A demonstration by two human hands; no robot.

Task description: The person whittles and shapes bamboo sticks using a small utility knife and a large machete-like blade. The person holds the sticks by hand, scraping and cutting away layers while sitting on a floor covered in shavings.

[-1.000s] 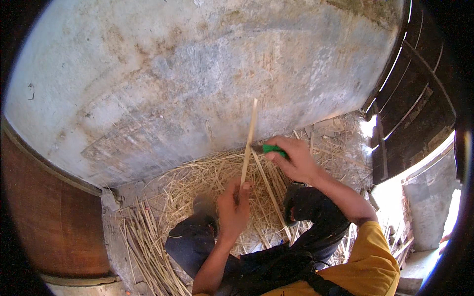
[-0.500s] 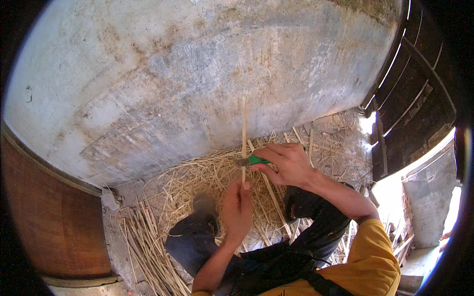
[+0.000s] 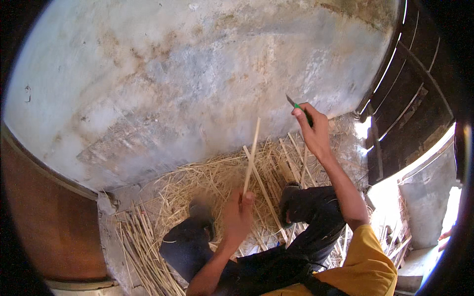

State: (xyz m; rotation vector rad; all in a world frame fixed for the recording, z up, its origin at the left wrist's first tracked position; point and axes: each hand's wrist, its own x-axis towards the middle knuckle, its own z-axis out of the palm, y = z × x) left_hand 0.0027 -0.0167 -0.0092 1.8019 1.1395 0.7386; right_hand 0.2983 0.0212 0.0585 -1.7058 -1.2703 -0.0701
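Note:
Between the thumb and fingers of my left hand (image 3: 238, 214) is the lower end of a thin pale wooden strip (image 3: 253, 155), probably split bamboo. The strip stands nearly upright and leans slightly to the right. Up and to the right, my right hand (image 3: 315, 129) is closed round the green handle of a knife (image 3: 295, 104). Its dark blade points up and left, well apart from the strip. Pale shavings cover the floor beneath both hands, between my dark-trousered legs.
A stained plaster wall (image 3: 197, 89) rises just ahead. Long thin strips (image 3: 143, 246) lie bundled at the lower left, beside a brown wooden panel (image 3: 54, 212). More loose strips (image 3: 291, 160) lie on the shavings (image 3: 197, 172). Dark slatted boards (image 3: 412, 98) stand at the right.
My right hand has lifted the knife off the strip, up and to the right, and its blade now points upward. The strip in my left hand has tilted to the right.

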